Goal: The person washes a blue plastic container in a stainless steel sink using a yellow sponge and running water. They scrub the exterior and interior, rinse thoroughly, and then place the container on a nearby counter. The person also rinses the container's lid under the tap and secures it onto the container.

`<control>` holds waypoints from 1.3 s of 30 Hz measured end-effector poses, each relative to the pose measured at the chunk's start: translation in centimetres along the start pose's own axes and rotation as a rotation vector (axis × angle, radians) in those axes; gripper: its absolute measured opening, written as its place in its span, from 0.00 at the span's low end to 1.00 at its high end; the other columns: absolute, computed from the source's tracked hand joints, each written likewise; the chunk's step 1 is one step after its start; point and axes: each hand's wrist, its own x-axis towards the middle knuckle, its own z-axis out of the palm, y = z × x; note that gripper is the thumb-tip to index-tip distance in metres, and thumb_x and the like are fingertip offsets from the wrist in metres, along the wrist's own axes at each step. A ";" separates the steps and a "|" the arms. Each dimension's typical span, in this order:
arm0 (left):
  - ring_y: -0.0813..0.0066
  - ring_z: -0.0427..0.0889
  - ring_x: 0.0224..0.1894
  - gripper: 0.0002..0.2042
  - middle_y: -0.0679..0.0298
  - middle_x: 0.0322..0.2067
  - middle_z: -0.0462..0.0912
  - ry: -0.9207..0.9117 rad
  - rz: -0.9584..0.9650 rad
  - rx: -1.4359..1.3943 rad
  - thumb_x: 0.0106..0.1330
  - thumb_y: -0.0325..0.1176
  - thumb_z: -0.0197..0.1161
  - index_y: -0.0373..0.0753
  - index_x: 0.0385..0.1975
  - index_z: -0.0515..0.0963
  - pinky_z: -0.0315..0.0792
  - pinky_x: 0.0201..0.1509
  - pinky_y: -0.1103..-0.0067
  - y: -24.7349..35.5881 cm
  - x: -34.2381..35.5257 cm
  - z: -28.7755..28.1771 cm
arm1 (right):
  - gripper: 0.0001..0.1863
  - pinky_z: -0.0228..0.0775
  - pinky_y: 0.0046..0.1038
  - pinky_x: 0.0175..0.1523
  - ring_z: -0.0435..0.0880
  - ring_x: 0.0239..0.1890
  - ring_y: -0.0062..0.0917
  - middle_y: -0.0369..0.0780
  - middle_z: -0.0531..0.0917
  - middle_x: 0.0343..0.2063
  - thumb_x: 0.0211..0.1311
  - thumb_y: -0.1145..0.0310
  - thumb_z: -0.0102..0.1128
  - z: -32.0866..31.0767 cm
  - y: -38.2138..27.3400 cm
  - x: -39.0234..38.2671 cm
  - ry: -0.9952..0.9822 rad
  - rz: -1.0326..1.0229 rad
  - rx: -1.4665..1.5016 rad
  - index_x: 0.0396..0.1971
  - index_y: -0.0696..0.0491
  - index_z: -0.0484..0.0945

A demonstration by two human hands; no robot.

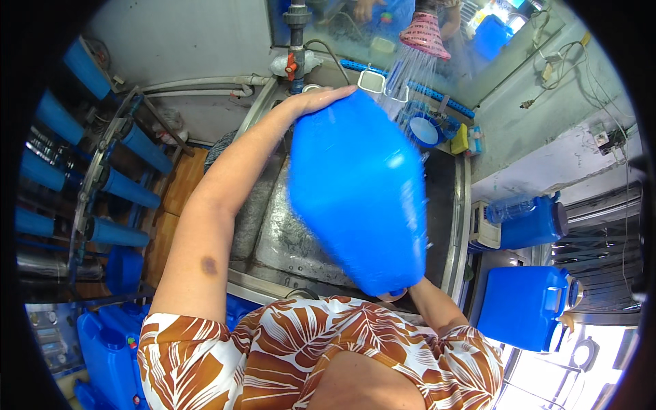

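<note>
Right hand hidden behind the blue jug, grip cannot be told, only the forearm showing; left hand clamped on the jug's far end, fingertips partly obscured. Jug held above the sink, open room between it and the right metal rim. Plastic smooth, glossy, boxy with rounded corners, slightly blurred.

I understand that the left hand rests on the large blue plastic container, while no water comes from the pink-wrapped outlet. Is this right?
Not entirely: in the head view, water streams from the pink-wrapped outlet. The left hand does rest on the large blue plastic container.
</note>
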 end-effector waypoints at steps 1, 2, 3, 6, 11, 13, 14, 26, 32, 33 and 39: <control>0.57 0.70 0.63 0.43 0.54 0.64 0.68 0.108 0.097 0.086 0.59 0.74 0.43 0.47 0.66 0.66 0.61 0.67 0.65 0.8 0.0 0.4 | 0.27 0.76 0.36 0.48 0.82 0.45 0.37 0.52 0.80 0.45 0.60 0.64 0.60 0.7 -0.1 1.1 0.004 -0.005 0.126 0.58 0.59 0.68; 0.55 0.69 0.63 0.43 0.53 0.64 0.66 0.216 0.185 0.184 0.58 0.75 0.42 0.48 0.66 0.67 0.60 0.67 0.64 2.1 -0.1 1.0 | 0.27 0.76 0.36 0.48 0.82 0.45 0.37 0.52 0.80 0.45 0.60 0.64 0.60 1.5 -0.2 2.2 0.005 -0.012 0.248 0.58 0.59 0.68; 0.56 0.60 0.69 0.37 0.51 0.67 0.61 0.159 0.246 0.139 0.65 0.67 0.44 0.46 0.67 0.65 0.54 0.71 0.63 3.5 -0.4 1.6 | 0.27 0.76 0.36 0.48 0.82 0.45 0.37 0.52 0.80 0.45 0.60 0.64 0.60 2.4 -0.3 3.5 0.008 -0.028 0.374 0.58 0.59 0.68; 0.57 0.58 0.70 0.36 0.53 0.67 0.61 0.124 0.316 0.520 0.65 0.66 0.44 0.46 0.64 0.68 0.52 0.72 0.65 7.3 -1.3 3.6 | 0.27 0.76 0.36 0.49 0.82 0.46 0.37 0.53 0.79 0.45 0.61 0.64 0.60 4.1 -0.9 6.8 0.028 -0.086 0.676 0.58 0.59 0.68; 0.57 0.66 0.64 0.31 0.49 0.61 0.69 0.094 0.469 0.206 0.74 0.58 0.33 0.42 0.59 0.74 0.55 0.71 0.69 7.9 -2.7 4.8 | 0.27 0.76 0.36 0.49 0.81 0.46 0.37 0.53 0.79 0.46 0.61 0.64 0.59 4.8 -1.7 9.4 0.042 -0.147 0.889 0.59 0.59 0.67; 0.60 0.71 0.60 0.33 0.50 0.56 0.75 0.104 0.493 -0.372 0.75 0.57 0.30 0.35 0.55 0.75 0.58 0.69 0.70 7.1 -2.7 5.3 | 0.27 0.76 0.36 0.50 0.81 0.47 0.37 0.53 0.79 0.46 0.62 0.64 0.59 4.8 -1.7 9.7 0.046 -0.162 0.927 0.59 0.59 0.67; 0.61 0.73 0.58 0.35 0.50 0.54 0.77 0.115 0.469 -0.658 0.76 0.56 0.28 0.31 0.53 0.76 0.60 0.68 0.70 6.7 -2.5 5.5 | 0.27 0.76 0.36 0.50 0.81 0.47 0.37 0.53 0.79 0.47 0.62 0.64 0.59 4.9 -1.6 9.8 0.045 -0.165 0.942 0.59 0.59 0.67; 0.63 0.75 0.57 0.32 0.51 0.53 0.78 0.033 0.392 -0.807 0.76 0.53 0.32 0.28 0.52 0.75 0.65 0.65 0.70 6.0 -1.0 6.2 | 0.27 0.75 0.37 0.51 0.80 0.49 0.37 0.53 0.78 0.49 0.63 0.64 0.58 3.6 -0.3 9.5 0.052 -0.215 1.015 0.60 0.59 0.67; 0.52 0.67 0.64 0.19 0.45 0.57 0.73 0.259 0.661 0.488 0.56 0.51 0.65 0.44 0.40 0.82 0.62 0.67 0.65 5.3 -2.6 6.4 | 0.27 0.75 0.37 0.52 0.80 0.50 0.37 0.53 0.78 0.49 0.63 0.63 0.57 1.4 -0.5 8.6 0.069 -0.276 1.011 0.60 0.59 0.67; 0.50 0.67 0.64 0.18 0.44 0.58 0.73 0.356 0.652 0.556 0.52 0.50 0.68 0.45 0.37 0.82 0.64 0.66 0.64 5.0 -3.1 6.8 | 0.27 0.75 0.37 0.52 0.80 0.50 0.37 0.53 0.78 0.50 0.64 0.63 0.57 0.9 -0.6 8.4 0.072 -0.290 1.000 0.60 0.59 0.67; 0.52 0.82 0.42 0.22 0.55 0.49 0.79 0.967 0.448 0.440 0.44 0.48 0.72 0.43 0.37 0.77 0.76 0.47 0.65 -0.4 -5.8 7.5 | 0.25 0.75 0.41 0.51 0.82 0.47 0.40 0.50 0.80 0.49 0.65 0.65 0.54 -1.8 -4.5 6.2 0.293 -0.623 0.657 0.59 0.61 0.68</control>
